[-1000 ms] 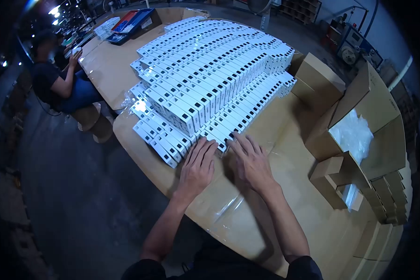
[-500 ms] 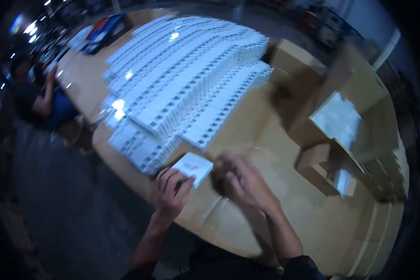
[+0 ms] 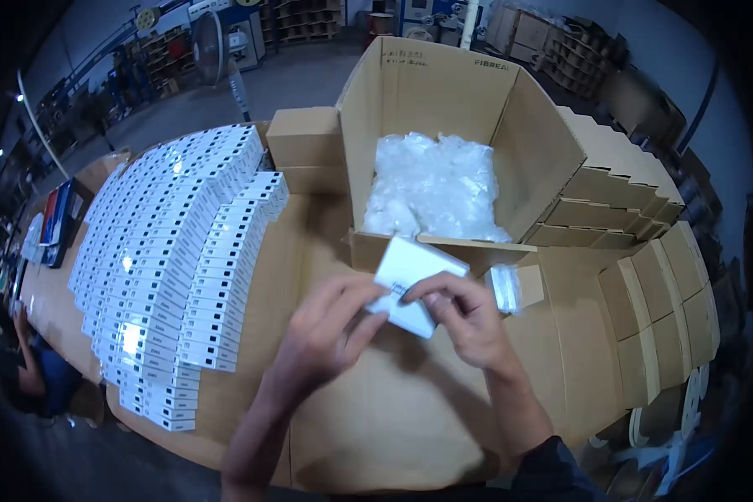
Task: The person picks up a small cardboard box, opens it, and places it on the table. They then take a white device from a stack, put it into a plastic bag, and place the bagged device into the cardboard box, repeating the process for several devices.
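A white square box (image 3: 414,272) is held up over the cardboard-covered table, tilted, with small dark print near its middle. My left hand (image 3: 330,326) pinches its left edge between thumb and fingers. On the right side, my right hand (image 3: 464,314) grips the box with the thumb below and the index finger bent across its face. To the left stand long stacked rows of white boxes (image 3: 163,251) with small dark labels. Behind my hands is a large open carton (image 3: 443,92) holding clear plastic bags (image 3: 435,184).
A small carton (image 3: 542,284) with clear plastic sleeves (image 3: 504,289) sits right of my right hand. Folded cardboard (image 3: 615,197) is stacked at the right, beside cardboard boxes (image 3: 661,293). A closed brown box (image 3: 305,138) stands at the back. Another person's arm (image 3: 29,360) shows far left.
The view has swung right toward the large carton. The white box has been lifted off the table, and my right hand, earlier apart from it, now grips it too.
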Demonstrator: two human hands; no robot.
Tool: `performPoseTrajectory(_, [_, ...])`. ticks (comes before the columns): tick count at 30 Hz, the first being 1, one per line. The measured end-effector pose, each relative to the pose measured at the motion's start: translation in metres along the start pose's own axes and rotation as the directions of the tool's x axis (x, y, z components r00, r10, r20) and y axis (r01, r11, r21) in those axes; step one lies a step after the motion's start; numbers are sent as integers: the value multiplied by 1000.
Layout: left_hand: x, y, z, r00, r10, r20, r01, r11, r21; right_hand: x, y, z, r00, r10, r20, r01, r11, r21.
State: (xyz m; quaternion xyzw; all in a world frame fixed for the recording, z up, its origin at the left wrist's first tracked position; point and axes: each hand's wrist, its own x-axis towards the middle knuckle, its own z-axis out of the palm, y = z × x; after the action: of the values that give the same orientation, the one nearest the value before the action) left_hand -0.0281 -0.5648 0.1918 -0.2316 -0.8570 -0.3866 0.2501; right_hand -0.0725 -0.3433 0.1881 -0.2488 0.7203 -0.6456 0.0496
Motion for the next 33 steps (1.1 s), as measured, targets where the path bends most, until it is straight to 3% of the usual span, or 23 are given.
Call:
performPoseTrajectory(2, [61,-23,25,990,121,67,-127,988,90,24,-11,-45,979,-175,-102,125,918,-377])
performPoseTrajectory(3, [87,-35,42,984,151,94,-164,976,144,36,-11,-58,925,-323,-199,162,810,-563])
performPoseTrajectory(6, [147,-95,98,942,263,207,-314,907,279,70,-23,-95,953,-182,-243,30,853,-520])
performPoseTrajectory(7, [162,-114,115,921,298,253,-369,875,314,79,-18,-105,945,-217,-244,53,839,-542])
performPoseTrajectory(10, [189,-153,135,857,87,509,-287,899,330,101,6,-124,936,-274,-220,92,797,-597])
performPoseTrajectory(11, [191,-157,132,890,118,441,-256,929,267,105,11,-129,942,-263,-206,86,788,-610])
performPoseTrajectory(14, [196,-115,107,969,-59,240,32,993,116,116,20,-138,949,-247,-195,69,768,-636])
performPoseTrajectory(18, [190,-84,89,970,-147,195,182,967,-176,128,27,-134,959,-225,-174,82,804,-588])
performPoseTrajectory(19, [179,-74,91,969,-180,171,230,908,-349,125,25,-125,957,-239,-162,114,830,-546])
performPoseTrajectory(20, [170,-66,93,968,-201,149,245,880,-408,122,23,-116,958,-248,-147,144,852,-503])
performPoseTrajectory(21, [162,-52,92,966,-224,127,257,847,-466,116,15,-108,975,-162,-155,74,885,-460])
performPoseTrajectory(23, [145,-34,80,961,-274,47,263,840,-474,101,12,-104,967,-177,-181,103,929,-357])
performPoseTrajectory(27, [103,-17,56,925,-378,-34,259,695,-671,59,2,-93,965,-158,-208,128,980,-152])
performPoseTrajectory(32, [38,-20,47,889,-453,-66,139,404,-904,2,1,-70,959,-25,-281,35,999,30])
performPoseTrajectory(33, [29,-10,50,863,-493,-114,86,366,-927,-9,0,-67,947,-67,-315,32,993,-114])
